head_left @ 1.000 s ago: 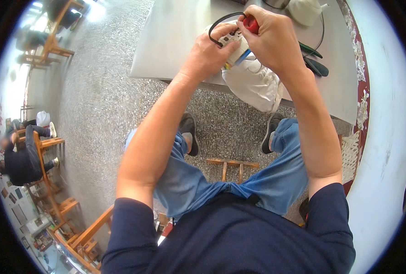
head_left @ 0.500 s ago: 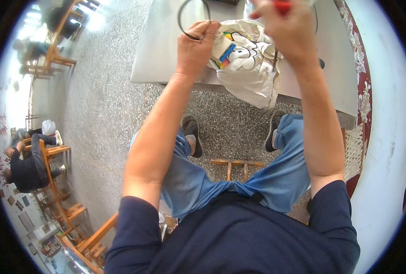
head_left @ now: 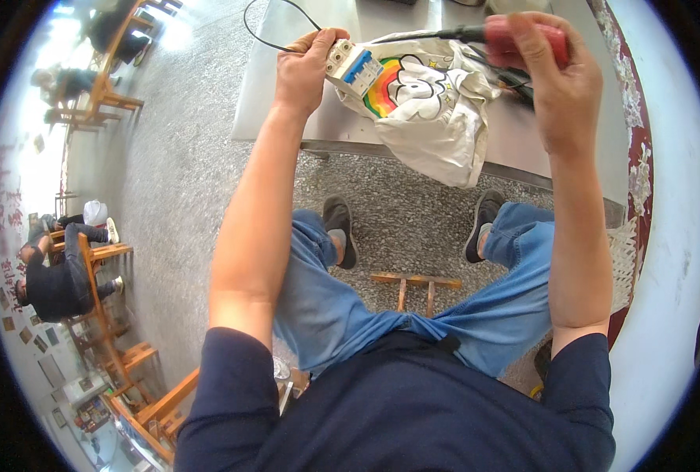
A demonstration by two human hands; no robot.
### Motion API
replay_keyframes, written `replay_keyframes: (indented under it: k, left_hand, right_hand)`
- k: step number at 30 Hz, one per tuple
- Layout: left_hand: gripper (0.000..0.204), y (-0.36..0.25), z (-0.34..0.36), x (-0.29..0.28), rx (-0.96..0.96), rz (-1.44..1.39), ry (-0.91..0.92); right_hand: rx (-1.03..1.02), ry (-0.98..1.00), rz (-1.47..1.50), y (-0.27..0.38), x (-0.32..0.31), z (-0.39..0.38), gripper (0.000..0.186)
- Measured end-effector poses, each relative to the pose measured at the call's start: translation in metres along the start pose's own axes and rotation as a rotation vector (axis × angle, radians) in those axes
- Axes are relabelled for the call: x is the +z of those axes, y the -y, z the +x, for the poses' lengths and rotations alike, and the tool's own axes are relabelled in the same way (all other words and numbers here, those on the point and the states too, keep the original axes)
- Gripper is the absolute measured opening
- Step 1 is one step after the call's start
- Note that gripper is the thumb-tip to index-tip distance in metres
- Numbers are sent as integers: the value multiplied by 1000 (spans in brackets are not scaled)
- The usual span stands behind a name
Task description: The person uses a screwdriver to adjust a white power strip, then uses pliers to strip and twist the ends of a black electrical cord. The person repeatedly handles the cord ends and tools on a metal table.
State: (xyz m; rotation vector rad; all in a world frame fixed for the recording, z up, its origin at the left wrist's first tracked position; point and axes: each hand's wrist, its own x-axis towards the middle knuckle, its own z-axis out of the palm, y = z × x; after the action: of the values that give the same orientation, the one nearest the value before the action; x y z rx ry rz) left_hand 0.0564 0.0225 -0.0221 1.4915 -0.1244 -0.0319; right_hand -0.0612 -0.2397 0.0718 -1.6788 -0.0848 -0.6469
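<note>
Holding with the left hand (head_left: pixel 304 75) a white circuit breaker (head_left: pixel 354 67), at the far left corner of the printed white cloth (head_left: pixel 436 130), with fingers and thumb clamped on its left end and the blue strip on the side toward the cloth. Not possible to tell about contact between breaker and cloth. Having by this same hand also a black wire (head_left: pixel 263 42), bent in a loop beyond the cloth to the far left. Gripping with the right hand (head_left: pixel 568 98) a screwdriver (head_left: pixel 499 43), at the far right of the cloth, with fingers closed around the red handle and the thin dark shaft pointing left, along the far edge of the cloth and near the breaker. Seeing the cloth rumpled on the grey surface (head_left: pixel 255 102), with its rainbow drawing upward and its near part hanging over the edge. Noticing dark objects (head_left: pixel 513 81) just to the right of the cloth, blurred, of a kind impossible to tell. Wearing blue jeans (head_left: pixel 334 315), with dark shoes (head_left: pixel 339 232) on the speckled floor (head_left: pixel 177 181), on the near side of the cloth. Seeing also, well to the left of the cloth, a seated person (head_left: pixel 59 279) in dark clothes.
</note>
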Motion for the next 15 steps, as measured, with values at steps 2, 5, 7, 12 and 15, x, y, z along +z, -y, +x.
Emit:
replay_keyframes:
  k: [2,5,7,12,15]
  left_hand:
    - [25,3,1,-10,-44,-94,21]
    - [26,4,6,-13,-84,-157,52]
    - [27,4,4,-11,-84,-146,67]
    - [27,7,5,-14,-111,-157,89]
    - [27,7,6,-14,-84,-110,105]
  right_hand:
    - [-11,177,84,-7,2,-3,24]
    - [-122,157,-10,-5,17,-9,22]
    - [-196,205,-123,-6,18,-10,24]
    - [-228,245,-164,-10,27,-9,22]
    - [-237,252,-178,-7,26,-9,22]
